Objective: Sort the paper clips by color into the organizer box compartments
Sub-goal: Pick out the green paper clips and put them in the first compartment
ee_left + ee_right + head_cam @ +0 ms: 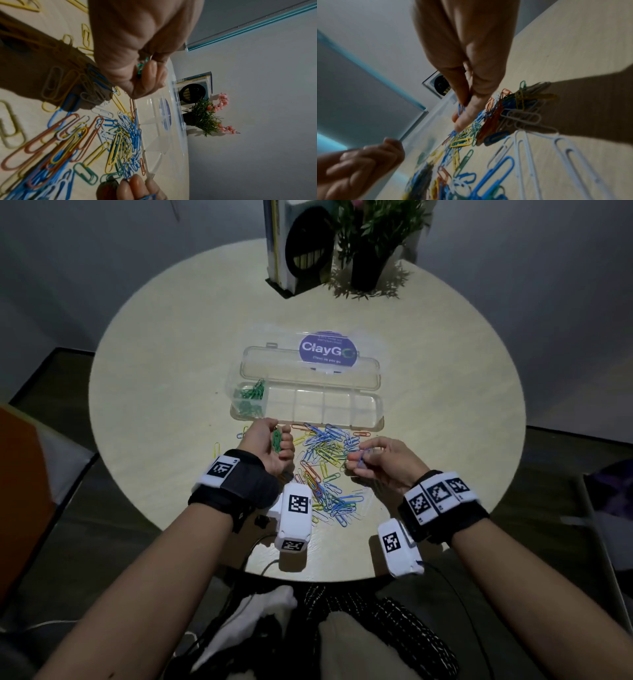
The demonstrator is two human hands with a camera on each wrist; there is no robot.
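The mixed pile of paper clips (325,463) lies on the round table (164,371) just in front of the clear organizer box (363,409), touching its near wall in places. Only the box's leftmost compartment holds anything: a heap of green clips (250,398). The other compartments look bare, so by my reading the sort is barely begun, with blue, yellow, orange and white all left, plus a few greens in the pile. The left hand (270,446) hovers just in front of the green compartment, fingers curled around a small bunch of green clips (276,440). The right hand (383,462), over the pile's right edge, pinches a blue clip (461,109) between thumb and fingertips. The hinged lid (274,364) lies open behind the box.
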